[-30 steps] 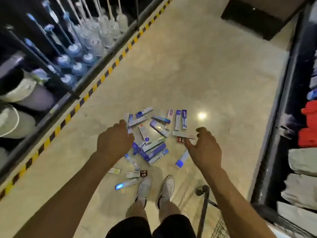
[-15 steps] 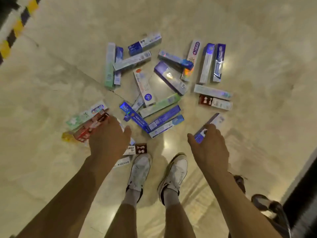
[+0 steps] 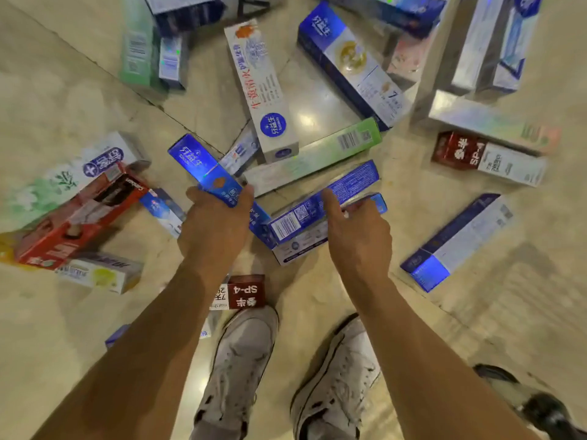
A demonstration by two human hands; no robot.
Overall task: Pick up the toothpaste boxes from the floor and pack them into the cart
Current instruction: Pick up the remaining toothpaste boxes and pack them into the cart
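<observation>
**Q:** What is held at the centre of the frame?

**A:** A long bright blue cardboard toothpaste box (image 3: 200, 160) is gripped by the left hand (image 3: 216, 230). The fingers and thumb are curled round its near end, and its far end is pointed toward the upper left.

**Q:** How is the right hand (image 3: 359, 242) placed?

**A:** Its thumb is laid straight along a dark blue barcode-printed box (image 3: 349, 182), just right of centre. The other fingers are curled over a pale box (image 3: 295, 249) lying beneath it. Whether a grip is closed cannot be told.

**Q:** Where are the other boxes found?

**A:** They are scattered over the glossy beige tiled floor (image 3: 47, 312).
- A red box (image 3: 73, 223) and a white-and-green box (image 3: 63, 179) are seen touching at the left edge.
- A long white box with red lettering (image 3: 260, 90) is seen at upper centre.
- A maroon-and-white box (image 3: 489, 158) is seen at the right.
- A blue-and-silver box (image 3: 457, 242) is seen lower right, apart from the rest.
- A maroon box end marked SP-4 (image 3: 246, 292) is seen just above the white sneakers (image 3: 238, 369).

**Q:** What is seen in the lower right corner?

**A:** A dark rounded object (image 3: 546, 411) is cut off by the frame edge.
</observation>
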